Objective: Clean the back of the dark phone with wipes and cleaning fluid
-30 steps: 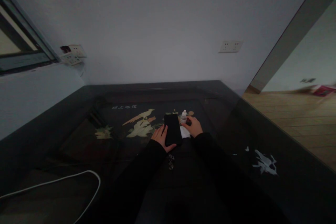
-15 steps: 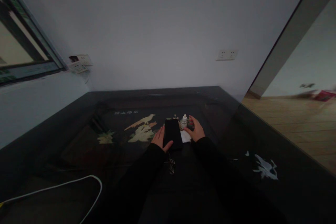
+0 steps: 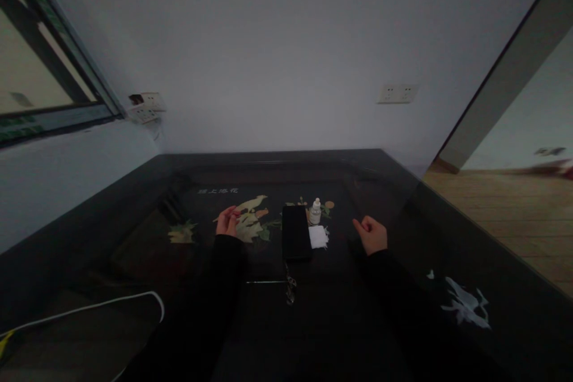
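A black phone (image 3: pixel 296 233) lies flat on the dark table, with a beaded strap (image 3: pixel 290 290) trailing from its near end. Just right of it stands a small white-capped dropper bottle (image 3: pixel 315 212), upright. A folded white tissue (image 3: pixel 319 237) rests against the phone's right edge, in front of the bottle. My left hand (image 3: pixel 227 221) is left of the phone, over the printed bird picture, its fingers loosely curled with nothing seen in them. Well to the right of the bottle is my right hand (image 3: pixel 372 235), fingers folded in and thumb pointing left. Neither hand touches these items.
Torn white scraps (image 3: pixel 466 304) lie at the table's right side. A white cable (image 3: pixel 111 300) curves across the lower left. Behind the dark table (image 3: pixel 268 162) is a wall with a socket (image 3: pixel 397 94); a window (image 3: pixel 40 65) is at far left.
Both hands have moved apart: my left hand has left the phone and gone left, my right hand has drawn away from the bottle to the right. Phone, bottle and tissue stay together.
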`<state>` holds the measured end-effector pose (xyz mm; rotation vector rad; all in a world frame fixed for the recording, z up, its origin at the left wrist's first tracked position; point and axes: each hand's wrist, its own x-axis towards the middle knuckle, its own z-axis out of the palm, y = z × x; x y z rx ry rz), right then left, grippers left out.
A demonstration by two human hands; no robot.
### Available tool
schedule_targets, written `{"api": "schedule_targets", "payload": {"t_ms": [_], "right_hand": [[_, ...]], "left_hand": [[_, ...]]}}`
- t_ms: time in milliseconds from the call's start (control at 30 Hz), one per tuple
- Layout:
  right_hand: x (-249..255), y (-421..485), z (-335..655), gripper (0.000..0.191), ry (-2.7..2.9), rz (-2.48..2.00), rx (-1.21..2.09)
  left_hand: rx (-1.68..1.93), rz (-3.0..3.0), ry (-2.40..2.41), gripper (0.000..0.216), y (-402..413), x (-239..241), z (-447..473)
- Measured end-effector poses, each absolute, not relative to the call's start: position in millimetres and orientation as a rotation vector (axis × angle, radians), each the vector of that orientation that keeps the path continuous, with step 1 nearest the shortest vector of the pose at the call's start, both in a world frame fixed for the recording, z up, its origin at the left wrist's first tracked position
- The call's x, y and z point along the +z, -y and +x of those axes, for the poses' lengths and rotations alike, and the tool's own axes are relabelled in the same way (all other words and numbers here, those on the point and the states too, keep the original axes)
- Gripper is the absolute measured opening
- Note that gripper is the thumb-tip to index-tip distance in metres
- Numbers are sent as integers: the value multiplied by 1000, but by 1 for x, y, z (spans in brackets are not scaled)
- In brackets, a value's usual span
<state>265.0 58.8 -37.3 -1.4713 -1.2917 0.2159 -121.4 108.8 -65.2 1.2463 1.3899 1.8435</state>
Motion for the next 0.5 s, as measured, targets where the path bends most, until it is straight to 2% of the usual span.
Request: {"api": "schedule_targets", "payload": {"t_ms": [500], "right_hand": [[-38, -56, 261, 38, 1417, -1469, 212]], "left_hand": [[1883, 1299, -1288, 27, -106, -67, -102]]}}
